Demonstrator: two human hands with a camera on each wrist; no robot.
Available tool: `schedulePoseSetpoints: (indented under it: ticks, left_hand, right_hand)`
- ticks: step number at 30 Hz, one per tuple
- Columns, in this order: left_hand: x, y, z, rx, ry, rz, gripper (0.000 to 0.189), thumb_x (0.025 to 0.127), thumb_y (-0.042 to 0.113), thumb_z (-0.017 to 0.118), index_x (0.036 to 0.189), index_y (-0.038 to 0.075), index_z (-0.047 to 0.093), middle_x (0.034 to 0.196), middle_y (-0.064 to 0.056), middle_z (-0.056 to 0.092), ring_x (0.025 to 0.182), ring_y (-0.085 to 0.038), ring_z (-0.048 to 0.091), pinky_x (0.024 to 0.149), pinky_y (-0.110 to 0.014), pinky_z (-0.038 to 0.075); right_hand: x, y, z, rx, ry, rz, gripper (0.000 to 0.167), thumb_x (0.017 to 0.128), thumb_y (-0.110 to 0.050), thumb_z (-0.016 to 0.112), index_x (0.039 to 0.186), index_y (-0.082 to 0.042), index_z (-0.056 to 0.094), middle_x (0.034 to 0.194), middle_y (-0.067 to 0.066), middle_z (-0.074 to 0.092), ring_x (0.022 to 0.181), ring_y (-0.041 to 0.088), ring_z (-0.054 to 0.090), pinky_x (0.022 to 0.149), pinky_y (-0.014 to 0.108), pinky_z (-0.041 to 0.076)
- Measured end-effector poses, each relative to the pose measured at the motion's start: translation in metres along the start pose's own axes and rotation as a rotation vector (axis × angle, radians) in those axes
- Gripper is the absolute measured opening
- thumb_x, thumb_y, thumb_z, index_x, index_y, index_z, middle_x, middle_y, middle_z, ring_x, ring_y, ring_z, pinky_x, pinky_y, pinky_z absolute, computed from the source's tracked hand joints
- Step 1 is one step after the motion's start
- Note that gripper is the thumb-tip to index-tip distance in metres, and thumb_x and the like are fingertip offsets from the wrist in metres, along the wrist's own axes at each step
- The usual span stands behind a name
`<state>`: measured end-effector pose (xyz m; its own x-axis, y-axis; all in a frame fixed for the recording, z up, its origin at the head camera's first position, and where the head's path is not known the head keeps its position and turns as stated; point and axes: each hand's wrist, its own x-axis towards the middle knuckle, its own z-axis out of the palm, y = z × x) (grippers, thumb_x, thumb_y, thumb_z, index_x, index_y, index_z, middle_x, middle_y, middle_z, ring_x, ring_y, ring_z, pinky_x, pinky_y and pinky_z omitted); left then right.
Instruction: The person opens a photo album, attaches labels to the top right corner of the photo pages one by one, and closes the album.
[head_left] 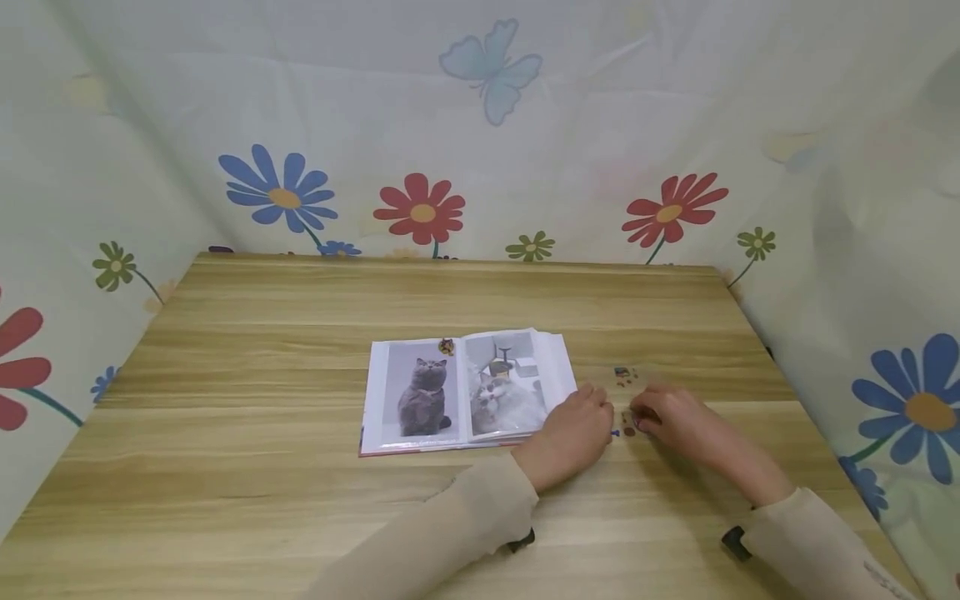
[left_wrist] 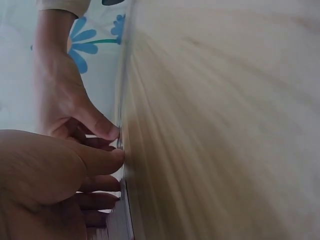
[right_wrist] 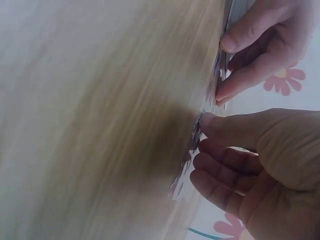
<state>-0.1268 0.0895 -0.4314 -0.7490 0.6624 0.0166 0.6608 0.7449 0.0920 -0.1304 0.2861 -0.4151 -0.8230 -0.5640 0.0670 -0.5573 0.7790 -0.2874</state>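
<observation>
A clear sticker sheet (head_left: 626,379) with small colourful stickers lies on the table, right of an open photo album (head_left: 378,375). My left hand (head_left: 573,433) rests at the album's right edge, its fingertips holding down the sheet's left side. In the left wrist view, the left thumb (left_wrist: 102,161) stretches down to the sheet. My right hand (head_left: 678,421) bends over the sheet's right part, thumb and forefinger pinching at a small sticker (head_left: 637,423), mostly hidden by the fingertips. The right thumb (right_wrist: 220,125) touches the sheet's surface in the right wrist view.
The album shows a grey cat photo (head_left: 423,400) with a small sticker (head_left: 447,346) at its upper right corner, and a fluffy cat photo (head_left: 506,392) opposite. A wood-grain table (head_left: 225,375) lies beneath. A flower-printed cloth (head_left: 570,142) hangs behind and at both sides.
</observation>
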Motion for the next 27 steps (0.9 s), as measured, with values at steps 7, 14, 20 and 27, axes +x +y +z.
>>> schedulePoseSetpoints:
  ticks: [7,14,20,27]
  left_hand:
    - [-0.0011,0.0031,-0.0041,-0.004,-0.009,-0.015,0.021,0.101,0.021,0.063,0.114,0.010,0.075,0.114,-0.001,0.064,0.111,-0.015,0.056,0.099,-0.026,0.048]
    - [0.0007,0.0032,-0.0064,0.013,-0.035,-0.031,0.017,0.100,0.025,0.067,0.107,0.012,0.076,0.108,0.001,0.066,0.103,-0.014,0.057,0.092,-0.025,0.049]
    - [0.0012,0.0051,-0.0058,-0.008,-0.062,-0.049,0.022,0.099,0.029,0.069,0.112,0.012,0.076,0.109,0.001,0.065,0.102,-0.013,0.056,0.093,-0.024,0.049]
    - [0.0006,0.0051,-0.0069,-0.004,-0.067,-0.057,0.019,0.100,0.022,0.065,0.113,0.012,0.076,0.108,0.002,0.065,0.100,-0.012,0.055,0.093,-0.023,0.048]
  right_hand:
    - [-0.0004,0.0020,0.0037,0.007,0.068,-0.061,0.020,0.078,0.013,0.081,0.085,-0.004,0.073,0.083,0.001,0.066,0.075,0.016,0.065,0.064,0.033,0.057]
    - [0.0002,0.0033,0.0071,0.017,0.075,-0.067,0.020,0.078,0.014,0.079,0.086,-0.004,0.073,0.085,0.002,0.066,0.077,0.016,0.065,0.066,0.034,0.057]
    - [0.0002,0.0012,0.0064,0.015,0.063,-0.060,0.018,0.079,0.014,0.078,0.087,-0.002,0.074,0.085,0.003,0.065,0.077,0.017,0.064,0.065,0.034,0.057]
    - [-0.0014,0.0001,0.0091,0.011,0.093,-0.062,0.018,0.078,0.012,0.080,0.087,-0.003,0.074,0.084,0.002,0.065,0.075,0.016,0.064,0.065,0.034,0.057]
